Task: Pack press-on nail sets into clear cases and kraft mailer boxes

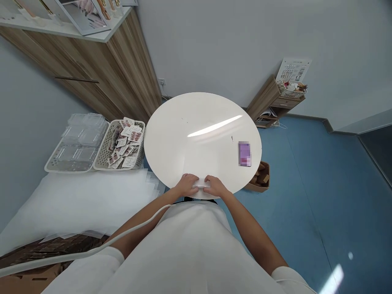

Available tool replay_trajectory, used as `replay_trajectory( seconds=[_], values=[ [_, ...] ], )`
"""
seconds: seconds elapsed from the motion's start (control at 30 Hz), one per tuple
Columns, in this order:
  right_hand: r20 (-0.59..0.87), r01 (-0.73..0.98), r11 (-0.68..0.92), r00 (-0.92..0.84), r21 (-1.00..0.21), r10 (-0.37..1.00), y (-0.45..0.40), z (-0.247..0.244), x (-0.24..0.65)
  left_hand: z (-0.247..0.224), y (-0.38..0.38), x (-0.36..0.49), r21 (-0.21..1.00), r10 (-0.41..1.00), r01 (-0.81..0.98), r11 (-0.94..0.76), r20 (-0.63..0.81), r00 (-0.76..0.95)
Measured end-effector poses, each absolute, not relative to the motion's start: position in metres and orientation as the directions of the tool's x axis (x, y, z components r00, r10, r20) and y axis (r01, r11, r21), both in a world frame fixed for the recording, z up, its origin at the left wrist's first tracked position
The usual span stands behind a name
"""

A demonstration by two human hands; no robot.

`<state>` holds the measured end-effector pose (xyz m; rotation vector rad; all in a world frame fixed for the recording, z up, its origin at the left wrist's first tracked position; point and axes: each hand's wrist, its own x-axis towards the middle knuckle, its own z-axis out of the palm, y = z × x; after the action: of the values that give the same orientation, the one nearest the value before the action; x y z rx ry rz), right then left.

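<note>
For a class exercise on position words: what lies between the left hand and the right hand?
In the head view, a small whitish item lies between the left hand and the right hand, touched by both; its kind is unclear.

Left hand point(187, 185) and right hand point(215, 186) face each other, fingers point(209, 178) curled.

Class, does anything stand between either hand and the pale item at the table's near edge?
Nothing visible does: the left hand and right hand both touch the pale item. The purple object lies apart, farther right on the table.
</note>
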<state>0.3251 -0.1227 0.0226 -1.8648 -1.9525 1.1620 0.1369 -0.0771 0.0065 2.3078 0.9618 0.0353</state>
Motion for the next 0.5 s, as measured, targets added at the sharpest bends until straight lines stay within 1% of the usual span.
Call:
replay_trajectory(
  seconds=[0.07, 0.13, 0.23, 0.33, 0.4, 0.5],
  values=[
    [-0.430, 0.716, -0.208, -0.141, -0.667, 0.892, -0.113, 0.025, 0.327, 0.008, -0.068, 0.140, 0.572, 0.660, 0.658, -0.490, -0.251, 0.708],
    [-0.461, 0.689, -0.268, -0.109, -0.674, 0.881, -0.104, 0.025, 0.329, 0.009, -0.058, 0.145, 0.569, 0.665, 0.682, -0.459, -0.289, 0.689],
    [-0.449, 0.668, -0.285, -0.083, -0.688, 0.890, -0.093, 0.025, 0.332, 0.010, -0.043, 0.150, 0.567, 0.667, 0.724, -0.393, -0.367, 0.649],
    [-0.466, 0.634, -0.308, -0.094, -0.710, 0.880, -0.087, 0.025, 0.337, 0.009, -0.031, 0.153, 0.593, 0.629, 0.743, -0.310, -0.458, 0.628],
    [-0.481, 0.614, -0.321, -0.110, -0.721, 0.870, -0.084, 0.024, 0.340, 0.008, -0.026, 0.152, 0.618, 0.620, 0.737, -0.272, -0.473, 0.626],
    [-0.469, 0.598, -0.324, -0.100, -0.733, 0.877, -0.081, 0.020, 0.344, 0.009, -0.019, 0.149, 0.656, 0.653, 0.726, -0.207, -0.460, 0.601]
  ],
)
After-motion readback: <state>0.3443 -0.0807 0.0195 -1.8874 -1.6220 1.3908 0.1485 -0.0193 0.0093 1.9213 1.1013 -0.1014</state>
